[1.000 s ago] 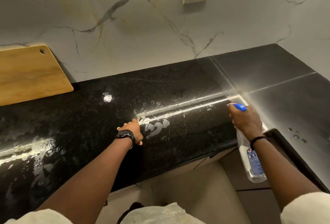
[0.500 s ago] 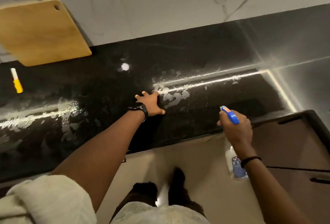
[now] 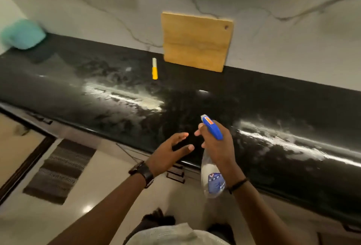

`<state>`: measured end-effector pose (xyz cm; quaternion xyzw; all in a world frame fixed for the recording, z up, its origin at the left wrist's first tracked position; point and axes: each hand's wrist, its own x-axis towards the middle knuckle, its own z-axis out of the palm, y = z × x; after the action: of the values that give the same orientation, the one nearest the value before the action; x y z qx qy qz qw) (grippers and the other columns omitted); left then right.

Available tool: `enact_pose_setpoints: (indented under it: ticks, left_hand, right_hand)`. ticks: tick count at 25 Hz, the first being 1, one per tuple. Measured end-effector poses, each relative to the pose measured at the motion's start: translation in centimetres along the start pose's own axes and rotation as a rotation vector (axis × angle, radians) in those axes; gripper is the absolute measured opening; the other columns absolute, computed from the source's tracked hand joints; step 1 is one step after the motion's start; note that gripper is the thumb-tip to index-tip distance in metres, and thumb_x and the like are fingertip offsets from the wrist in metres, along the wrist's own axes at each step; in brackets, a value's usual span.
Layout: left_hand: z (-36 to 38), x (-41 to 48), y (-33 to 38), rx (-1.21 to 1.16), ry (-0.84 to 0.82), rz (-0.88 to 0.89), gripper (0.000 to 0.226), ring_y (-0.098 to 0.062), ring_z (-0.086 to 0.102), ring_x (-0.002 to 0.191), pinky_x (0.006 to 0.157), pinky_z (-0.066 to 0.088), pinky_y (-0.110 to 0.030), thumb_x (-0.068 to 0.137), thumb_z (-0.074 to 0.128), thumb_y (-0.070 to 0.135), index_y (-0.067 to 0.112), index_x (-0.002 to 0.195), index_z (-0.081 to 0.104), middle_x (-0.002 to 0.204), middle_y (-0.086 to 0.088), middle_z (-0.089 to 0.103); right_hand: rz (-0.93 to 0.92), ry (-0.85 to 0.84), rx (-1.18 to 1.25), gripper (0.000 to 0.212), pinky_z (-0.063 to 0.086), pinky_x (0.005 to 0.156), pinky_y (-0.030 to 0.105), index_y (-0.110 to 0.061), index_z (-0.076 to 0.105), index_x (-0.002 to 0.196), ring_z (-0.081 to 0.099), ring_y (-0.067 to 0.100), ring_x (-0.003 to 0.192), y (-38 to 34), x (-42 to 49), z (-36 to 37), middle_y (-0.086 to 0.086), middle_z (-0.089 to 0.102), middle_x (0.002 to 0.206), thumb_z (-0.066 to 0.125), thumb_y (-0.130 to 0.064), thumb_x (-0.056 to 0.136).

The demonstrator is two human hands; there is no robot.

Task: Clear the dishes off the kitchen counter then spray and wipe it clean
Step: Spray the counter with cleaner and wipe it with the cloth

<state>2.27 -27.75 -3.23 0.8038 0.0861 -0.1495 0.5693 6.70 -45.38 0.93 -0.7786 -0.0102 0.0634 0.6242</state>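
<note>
As I count, one spray bottle (image 3: 212, 180) is gripped in the right hand (image 3: 218, 147). The left hand (image 3: 166, 155), fingers spread, holds nothing just beside it.

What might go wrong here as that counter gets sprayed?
Spray from the spray bottle in the right hand may wet the wooden board and the small yellow item, both on the counter. The left hand holds nothing, and the blurred teal thing lies far off, so wet streaks may sit unwiped.

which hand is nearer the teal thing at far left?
Left. The left hand is well right of the teal thing; the right hand, holding the spray bottle, is farther right.
</note>
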Motion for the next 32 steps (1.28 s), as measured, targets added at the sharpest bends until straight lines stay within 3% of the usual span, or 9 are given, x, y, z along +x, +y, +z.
enact_pose_setpoints:
  ticks: [2,5,7,11,15,21,25,29,32]
  left_hand:
    - [-6.2,-2.6,-2.9,-0.088,0.066,0.003,0.072,0.000,0.049,0.134,0.114,0.042,-0.045,0.072,0.071,0.076,0.049,0.136,0.051,0.144,0.019,0.054]
    - [-14.2,-7.1,-5.7,-0.088,0.170,0.033,0.064,0.007,0.058,0.119,0.104,0.049,-0.033,0.078,0.078,0.057,0.047,0.135,0.050,0.127,0.031,0.059]
    - [-18.9,-9.4,-7.2,-0.050,0.294,0.052,0.055,0.005,0.062,0.112,0.099,0.053,-0.034,0.084,0.079,0.045,0.040,0.133,0.054,0.120,0.026,0.065]
    - [-29.9,-13.5,-10.5,-0.074,0.624,0.067,0.044,-0.006,0.068,0.105,0.093,0.055,-0.045,0.087,0.072,0.046,0.031,0.127,0.062,0.115,0.013,0.072]
    - [-37.4,-14.9,-12.1,-0.122,0.829,0.096,0.041,-0.002,0.068,0.106,0.094,0.056,-0.039,0.090,0.073,0.035,0.029,0.129,0.063,0.113,0.015,0.073]
    - [-50.1,-11.8,-16.0,-0.009,0.784,0.105,0.045,-0.004,0.065,0.109,0.092,0.057,-0.042,0.095,0.062,0.047,0.035,0.136,0.051,0.122,0.013,0.067]
    - [-59.6,-9.4,-18.0,0.098,0.721,0.086,0.045,-0.003,0.064,0.108,0.093,0.056,-0.039,0.097,0.059,0.046,0.037,0.139,0.047,0.123,0.014,0.066]
    - [-70.2,-8.1,-19.8,0.167,0.717,0.067,0.049,-0.003,0.062,0.110,0.096,0.053,-0.040,0.094,0.062,0.049,0.042,0.140,0.047,0.125,0.016,0.066]
    - [-75.1,-6.1,-20.7,0.151,0.779,0.084,0.056,-0.002,0.056,0.123,0.104,0.049,-0.037,0.091,0.063,0.058,0.042,0.142,0.048,0.135,0.018,0.061]
  right_hand:
    - [-0.070,-0.116,-0.024,0.011,0.060,0.067,0.046,-0.024,0.068,0.094,0.070,0.023,0.075,-2.8,0.4,8.1,0.003,0.073,0.084,0.061,-0.023,0.102]
    - [-0.174,-0.274,-0.033,0.008,0.058,0.073,0.047,-0.018,0.067,0.095,0.067,0.025,0.076,-7.0,0.0,19.7,0.004,0.070,0.085,0.063,-0.022,0.101]
    - [-0.219,-0.377,0.020,0.005,0.058,0.076,0.037,-0.023,0.066,0.102,0.069,0.015,0.083,-9.7,-0.8,25.7,-0.004,0.070,0.094,0.067,-0.027,0.099]
    - [-0.280,-0.606,0.029,0.036,0.055,0.087,0.020,-0.042,0.053,0.123,0.066,0.004,0.104,-14.9,-2.0,36.9,-0.016,0.065,0.119,0.073,-0.033,0.094]
    - [-0.304,-0.760,0.013,0.035,0.056,0.089,0.024,-0.041,0.057,0.122,0.066,0.000,0.105,-16.2,-0.7,44.4,-0.019,0.066,0.118,0.072,-0.024,0.095]
    - [-0.364,-0.938,-0.075,0.033,0.062,0.083,0.045,-0.045,0.060,0.123,0.069,0.015,0.103,-17.1,6.6,56.8,-0.015,0.068,0.114,0.072,-0.030,0.095]
    - [-0.374,-0.983,-0.066,0.035,0.060,0.076,0.031,-0.031,0.064,0.125,0.072,0.016,0.096,-18.3,11.6,64.5,-0.006,0.073,0.108,0.074,-0.033,0.091]
    - [-0.412,-0.938,-0.092,0.028,0.050,0.070,0.013,-0.031,0.065,0.112,0.071,0.002,0.081,-20.5,14.8,73.4,-0.015,0.074,0.092,0.077,-0.029,0.087]
    - [-0.435,-0.900,-0.097,0.030,0.051,0.070,0.013,-0.030,0.067,0.115,0.071,0.003,0.083,-22.5,16.5,77.8,-0.015,0.076,0.095,0.078,-0.033,0.087]
